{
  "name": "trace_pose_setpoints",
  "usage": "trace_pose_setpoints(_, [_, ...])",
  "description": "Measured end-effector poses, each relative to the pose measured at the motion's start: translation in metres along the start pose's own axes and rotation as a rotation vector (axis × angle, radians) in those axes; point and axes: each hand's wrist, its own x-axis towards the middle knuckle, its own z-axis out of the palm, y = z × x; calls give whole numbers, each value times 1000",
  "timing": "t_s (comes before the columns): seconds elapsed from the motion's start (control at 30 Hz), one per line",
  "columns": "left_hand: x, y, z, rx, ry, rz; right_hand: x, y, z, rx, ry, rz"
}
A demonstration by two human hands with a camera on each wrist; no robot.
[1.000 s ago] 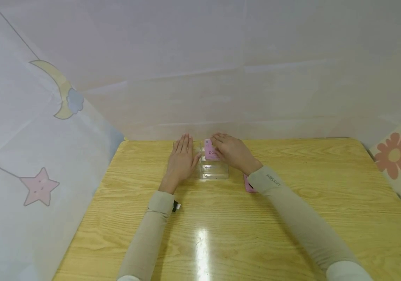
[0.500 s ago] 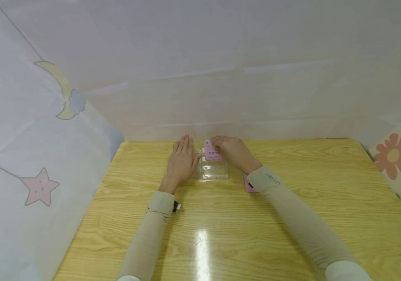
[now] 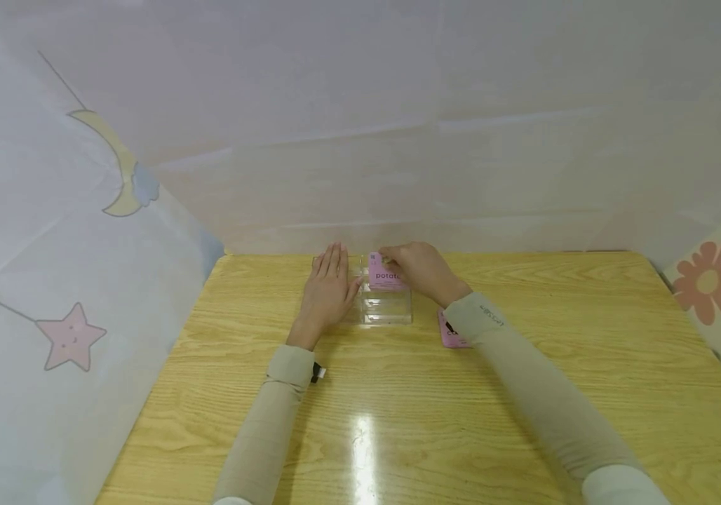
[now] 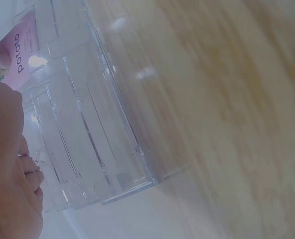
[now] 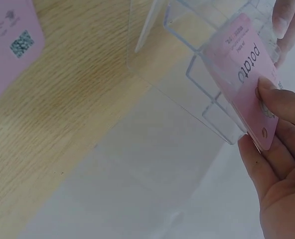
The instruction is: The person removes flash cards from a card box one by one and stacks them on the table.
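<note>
A clear plastic tiered holder (image 3: 388, 308) stands on the table near the back wall. My left hand (image 3: 329, 287) rests on its left side with fingers straight, hiding much of that side. My right hand (image 3: 426, 272) pinches a small stack of pink cards (image 3: 386, 279) printed "potato". In the right wrist view, the thumb lies on the face of the cards (image 5: 242, 67) and the fingers are behind. Their lower end sits in an upper tier on the holder's right half. In the left wrist view, the holder's steps (image 4: 82, 124) show beside my left hand (image 4: 10, 159).
Another pink card or stack (image 3: 452, 331) lies on the wooden table (image 3: 360, 386), partly under the right sleeve. A small black and white item (image 3: 317, 372) shows beside the left cuff. A pale printed cloth (image 3: 335, 175) rises behind the table.
The right hand has shifted slightly, and more of the word "potato" now shows on the cards it holds. More of the pink card on the table is uncovered. The left hand stays put.
</note>
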Motion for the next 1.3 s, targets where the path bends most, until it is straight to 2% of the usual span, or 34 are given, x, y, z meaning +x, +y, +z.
trace_pose_setpoints(0.17, [-1,1,0,-15,-6,-8,2,-1,-2,0,-21,15])
trace_pose_setpoints(0.4, [-1,1,1,-24,3,-14,7,-2,-8,26,-73,86])
trace_pose_setpoints(0.8, [0,1,3,-21,6,-9,17,1,-17,146,-150,175])
trace_pose_setpoints(1.3, [0,0,3,-16,1,-8,20,2,-22,181,-171,154])
